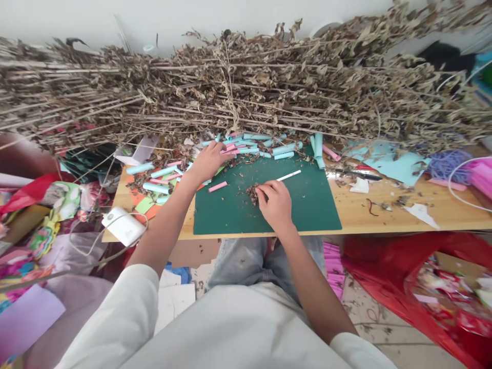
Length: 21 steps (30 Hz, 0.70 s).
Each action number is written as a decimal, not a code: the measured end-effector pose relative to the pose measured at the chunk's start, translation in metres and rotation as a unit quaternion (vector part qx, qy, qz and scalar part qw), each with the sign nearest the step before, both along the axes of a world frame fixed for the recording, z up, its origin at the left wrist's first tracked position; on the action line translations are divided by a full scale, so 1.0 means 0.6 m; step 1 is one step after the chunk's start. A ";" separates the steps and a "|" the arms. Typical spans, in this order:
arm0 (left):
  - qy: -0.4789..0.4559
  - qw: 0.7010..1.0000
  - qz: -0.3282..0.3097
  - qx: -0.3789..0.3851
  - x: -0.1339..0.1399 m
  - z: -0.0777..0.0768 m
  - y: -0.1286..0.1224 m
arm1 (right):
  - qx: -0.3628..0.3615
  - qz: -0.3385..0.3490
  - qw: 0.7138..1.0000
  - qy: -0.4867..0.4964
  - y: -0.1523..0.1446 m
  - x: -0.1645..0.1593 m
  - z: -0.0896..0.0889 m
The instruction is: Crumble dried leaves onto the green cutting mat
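Observation:
My left hand (207, 163) is over the pile of small paper tubes at the back of the green cutting mat (311, 205). Its thumb and fingers close around the near end of a pink paper tube (231, 148). Above the mat's middle, my right hand (275, 203) has its fingertips pinched together at a small heap of crumbled dried leaves (252, 195). A thin white stick (289, 175) lies just beyond that hand. On the mat left of the heap rests a separate pink tube (218, 187). Several blue tubes (284, 155) lie along the mat's back edge.
Dried leafy stalks (269, 87) are heaped across the back of the wooden table (384, 210). A white device (123, 226) with a cable sits at the left edge. Light blue paper (392, 161) lies on the right. Below it hangs a red plastic bag (376, 261).

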<state>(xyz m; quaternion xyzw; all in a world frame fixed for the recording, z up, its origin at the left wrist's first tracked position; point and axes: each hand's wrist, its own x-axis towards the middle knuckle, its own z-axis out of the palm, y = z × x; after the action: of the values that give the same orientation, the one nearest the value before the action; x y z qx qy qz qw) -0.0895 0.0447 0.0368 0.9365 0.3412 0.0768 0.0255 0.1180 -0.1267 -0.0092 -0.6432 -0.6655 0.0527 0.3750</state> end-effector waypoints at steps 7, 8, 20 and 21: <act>0.011 1.000 -0.028 -0.003 0.024 -0.010 0.022 | 0.010 -0.017 0.999 0.027 -0.002 -0.001 -0.005; 0.009 0.999 -0.031 -0.006 0.026 -0.010 0.024 | 0.010 -0.016 0.999 0.031 -0.003 -0.001 -0.005; -0.137 0.990 -0.005 -0.025 0.040 0.040 -0.039 | 0.046 0.008 0.987 0.152 0.006 0.005 0.034; -0.158 0.987 -0.005 -0.028 0.044 0.043 -0.052 | 0.039 0.027 0.984 0.170 0.011 0.006 0.041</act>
<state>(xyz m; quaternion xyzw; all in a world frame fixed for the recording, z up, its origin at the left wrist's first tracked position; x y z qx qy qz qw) -0.0631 0.0133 0.0624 0.9133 0.3301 0.2137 0.1058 0.1213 -0.1203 0.0155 -0.5913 -0.6111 0.1449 0.5059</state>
